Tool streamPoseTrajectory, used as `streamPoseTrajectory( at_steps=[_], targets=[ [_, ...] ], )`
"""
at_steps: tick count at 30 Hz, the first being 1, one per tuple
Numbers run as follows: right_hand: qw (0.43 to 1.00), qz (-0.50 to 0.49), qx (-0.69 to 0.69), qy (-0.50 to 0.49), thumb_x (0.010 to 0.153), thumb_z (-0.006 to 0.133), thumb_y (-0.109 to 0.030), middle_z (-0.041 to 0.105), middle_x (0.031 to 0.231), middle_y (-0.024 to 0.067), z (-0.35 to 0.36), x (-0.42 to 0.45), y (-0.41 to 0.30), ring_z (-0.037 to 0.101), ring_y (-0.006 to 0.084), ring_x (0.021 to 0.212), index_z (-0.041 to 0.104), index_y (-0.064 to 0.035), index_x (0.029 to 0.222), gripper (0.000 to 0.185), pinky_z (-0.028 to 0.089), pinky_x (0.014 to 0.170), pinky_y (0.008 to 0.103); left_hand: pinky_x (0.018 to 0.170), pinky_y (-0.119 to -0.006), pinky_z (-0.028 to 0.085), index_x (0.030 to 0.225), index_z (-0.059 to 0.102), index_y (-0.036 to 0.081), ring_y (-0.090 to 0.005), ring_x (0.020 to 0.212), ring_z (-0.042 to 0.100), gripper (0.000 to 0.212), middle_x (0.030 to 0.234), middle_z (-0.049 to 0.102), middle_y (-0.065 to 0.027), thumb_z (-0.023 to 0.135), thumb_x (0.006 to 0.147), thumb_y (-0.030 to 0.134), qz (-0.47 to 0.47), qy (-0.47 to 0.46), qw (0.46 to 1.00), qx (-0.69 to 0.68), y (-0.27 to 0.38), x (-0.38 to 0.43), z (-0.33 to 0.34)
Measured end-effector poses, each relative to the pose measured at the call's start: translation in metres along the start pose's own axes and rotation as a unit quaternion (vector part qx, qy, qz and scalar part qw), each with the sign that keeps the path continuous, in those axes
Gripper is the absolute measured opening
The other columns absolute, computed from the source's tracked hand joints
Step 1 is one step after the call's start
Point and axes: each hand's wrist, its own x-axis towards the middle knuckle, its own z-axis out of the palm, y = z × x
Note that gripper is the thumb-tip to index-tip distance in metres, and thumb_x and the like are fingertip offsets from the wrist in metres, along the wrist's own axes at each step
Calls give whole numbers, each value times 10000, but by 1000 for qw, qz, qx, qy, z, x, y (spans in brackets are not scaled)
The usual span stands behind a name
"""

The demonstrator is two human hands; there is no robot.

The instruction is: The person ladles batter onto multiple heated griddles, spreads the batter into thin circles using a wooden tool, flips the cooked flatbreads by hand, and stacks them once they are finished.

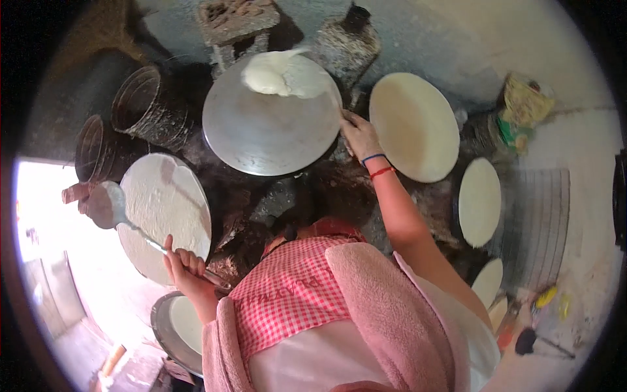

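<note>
My left hand (188,274) is closed around the handle of a long metal ladle (142,234). The ladle's bowl, coated with pale residue, hangs over the left edge of a round pan (164,220) covered with a thin pale layer. My right hand (361,136) grips the right rim of a large round metal pan (267,134). White batter (274,78) lies pooled at that pan's far edge, and the rest of its surface shows bare metal. Low on the left, partly hidden by my sleeve, stands a metal basin (159,316) with white liquid in it.
Pale-coated rounds stand at the right: a large one (414,127), a smaller one (480,201) and another (487,284). Dark metal buckets (139,100) stand at the far left. A rough block (240,22) and a crusted container (348,46) are behind the pan.
</note>
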Motion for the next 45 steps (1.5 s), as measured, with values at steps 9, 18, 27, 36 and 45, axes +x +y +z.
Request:
streamPoseTrajectory(
  at_steps=[9, 18, 27, 36, 45],
  targets=[
    [966, -220, -91, -104, 1009, 650, -288, 670, 791, 5, 26, 46, 21, 607, 115, 655, 710, -52, 1228, 327, 511, 630, 273, 430, -220, 206, 1436, 531, 32, -43, 535, 220, 385, 691, 258, 70, 456, 1136, 261, 32, 5, 994, -101, -15, -20, 46],
    [962, -111, -147, -200, 1004, 622, -254, 702, 789, 42, 51, 79, -10, 643, 154, 672, 715, -52, 1251, 332, 541, 659, 322, 443, -215, 230, 1448, 554, 31, -42, 541, 232, 385, 686, 250, 69, 481, 1132, 240, 58, 55, 992, -94, -28, -80, 89],
    [982, -73, -34, -171, 1016, 592, -290, 715, 840, 41, -33, 117, -8, 633, 138, 624, 671, -62, 1326, 393, 515, 524, 323, 403, -212, 201, 1450, 525, 4, -31, 488, 197, 403, 664, 231, 75, 447, 1139, 248, 115, 114, 982, -99, -17, -75, 72],
    [879, -293, -323, -194, 1028, 581, -316, 739, 1133, 196, -48, 134, -21, 699, 350, 1077, 733, -48, 1200, 352, 531, 970, 410, 412, -208, 215, 1438, 533, 11, -38, 508, 208, 400, 669, 257, 70, 457, 1136, 263, 78, 87, 984, -135, 11, -36, 72],
    [860, -210, -371, -280, 976, 646, -153, 725, 1199, 199, 16, 140, -60, 691, 313, 1103, 653, -37, 1338, 379, 528, 974, 374, 410, -216, 208, 1418, 540, 17, -38, 508, 210, 380, 679, 251, 68, 444, 1139, 257, 37, 90, 985, -145, 9, -2, 49]
  ],
)
